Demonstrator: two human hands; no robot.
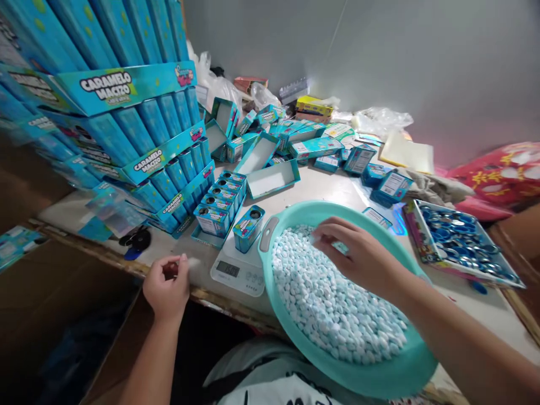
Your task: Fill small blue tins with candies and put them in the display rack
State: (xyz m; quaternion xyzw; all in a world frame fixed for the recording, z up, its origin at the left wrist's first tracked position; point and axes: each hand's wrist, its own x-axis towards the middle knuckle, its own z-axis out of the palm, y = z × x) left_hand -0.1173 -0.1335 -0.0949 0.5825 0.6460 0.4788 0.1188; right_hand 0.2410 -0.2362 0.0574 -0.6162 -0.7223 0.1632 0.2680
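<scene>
Over the turquoise basin [422, 365] hovers my right hand [358, 253], its fingers bent together above small pale blue and white candies [333, 315]. Whether a candy sits in its fingertips I cannot make out. My left hand [167, 287] is curled into a loose fist at the table's front edge, with nothing visible in it. Between the hands lies a white digital scale [247, 281] with a lit display. One blue tin [250, 228] with a round hole in its top stands on the scale. Several similar tins [213, 219] form a row in a tray to its left.
Stacked display boxes [109, 87] of blue packs rise at the left. Empty blue cartons [274, 180] and loose tins [392, 188] litter the back. At the right, an open box [415, 208] holds blue lids [459, 242]. A dark round object [141, 239] lies near the left edge.
</scene>
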